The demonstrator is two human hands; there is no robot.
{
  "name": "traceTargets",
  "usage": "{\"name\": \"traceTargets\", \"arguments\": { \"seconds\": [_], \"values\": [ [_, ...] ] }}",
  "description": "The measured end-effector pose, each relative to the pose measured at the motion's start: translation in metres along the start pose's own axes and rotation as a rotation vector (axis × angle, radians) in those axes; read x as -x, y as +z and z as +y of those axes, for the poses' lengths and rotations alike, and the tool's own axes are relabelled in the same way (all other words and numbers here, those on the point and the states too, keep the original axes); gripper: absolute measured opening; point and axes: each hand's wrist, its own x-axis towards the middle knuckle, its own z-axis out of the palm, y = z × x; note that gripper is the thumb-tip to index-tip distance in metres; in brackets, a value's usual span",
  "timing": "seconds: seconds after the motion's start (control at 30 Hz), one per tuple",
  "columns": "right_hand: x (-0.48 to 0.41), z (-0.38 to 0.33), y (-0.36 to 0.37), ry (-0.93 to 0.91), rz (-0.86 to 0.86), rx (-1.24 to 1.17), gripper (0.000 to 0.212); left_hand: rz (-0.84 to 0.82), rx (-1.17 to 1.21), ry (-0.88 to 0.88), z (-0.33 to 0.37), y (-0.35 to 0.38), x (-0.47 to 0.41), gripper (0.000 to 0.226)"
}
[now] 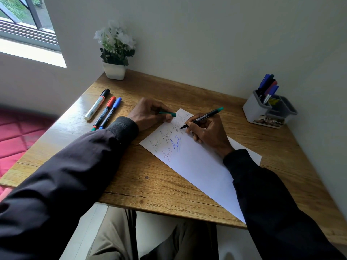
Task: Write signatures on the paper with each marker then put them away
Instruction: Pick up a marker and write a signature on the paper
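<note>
Three capped markers are laid side by side on the left of the wooden table (150, 184) — a white-barrelled marker (97, 104) with a black cap, a red-capped marker (104, 113) and a blue-capped marker (110, 113). A green cap (167, 113) is pinched in the curled fingers of the left hand (148, 114), which is rested at the far edge of the paper (197, 166). The sheet is set at a slant mid-table, with several signatures scrawled at its far end. The uncapped green marker (201, 118) is gripped by the right hand (208, 132), its tip touching the paper. Far right, more markers are stood in a grey-and-white desk organizer (262, 111).
</note>
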Motion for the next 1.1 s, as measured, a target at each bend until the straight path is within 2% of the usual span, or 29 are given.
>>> {"name": "traceTargets", "arguments": {
  "seconds": [1.1],
  "values": [
    [0.0053, -0.0056, -0.0025, -0.005, -0.004, -0.014, 0.009, -0.01, 0.012, -0.017, 0.0039, 0.001, 0.0016, 0.023]
  ]
}}
